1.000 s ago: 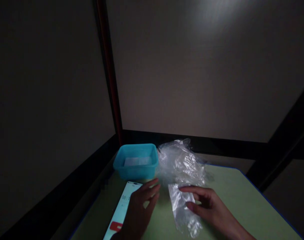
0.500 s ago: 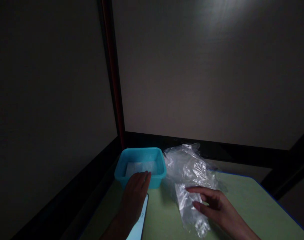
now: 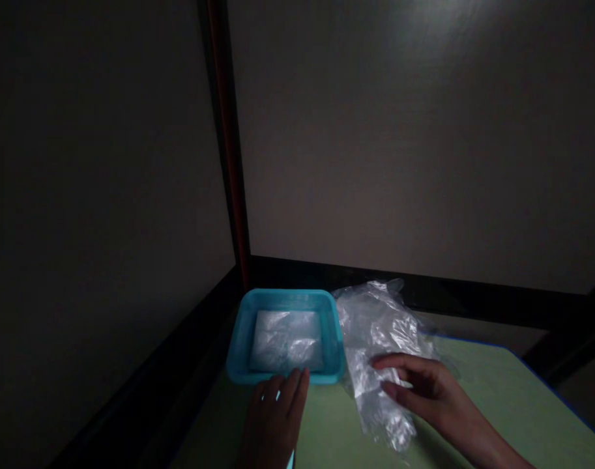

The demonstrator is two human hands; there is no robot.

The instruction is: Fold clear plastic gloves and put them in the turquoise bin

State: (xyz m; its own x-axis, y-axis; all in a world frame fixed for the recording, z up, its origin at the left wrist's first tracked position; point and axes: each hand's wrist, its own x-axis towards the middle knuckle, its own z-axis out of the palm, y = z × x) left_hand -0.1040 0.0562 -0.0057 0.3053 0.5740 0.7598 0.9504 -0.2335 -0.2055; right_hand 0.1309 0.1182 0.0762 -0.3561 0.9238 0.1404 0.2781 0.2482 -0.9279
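Note:
A turquoise plastic basin holds a flat, folded clear plastic bag. My left hand is at the basin's front rim, fingers stretched out and fingertips by the edge; whether they press on it I cannot tell. Right of the basin lies a crumpled heap of clear plastic bags, and a flat clear bag lies at its near side. My right hand is over that bag with thumb and forefinger apart. Under my left hand a phone is almost wholly hidden.
The green table top has a blue edge at the back and right. A pale wall with dark trim rises behind it, and another dark wall closes in the left side.
My left hand has drawn back toward me from over the basin's rim. More of the basin's inside and the bag in it now shows. The right hand has hardly moved over the bag.

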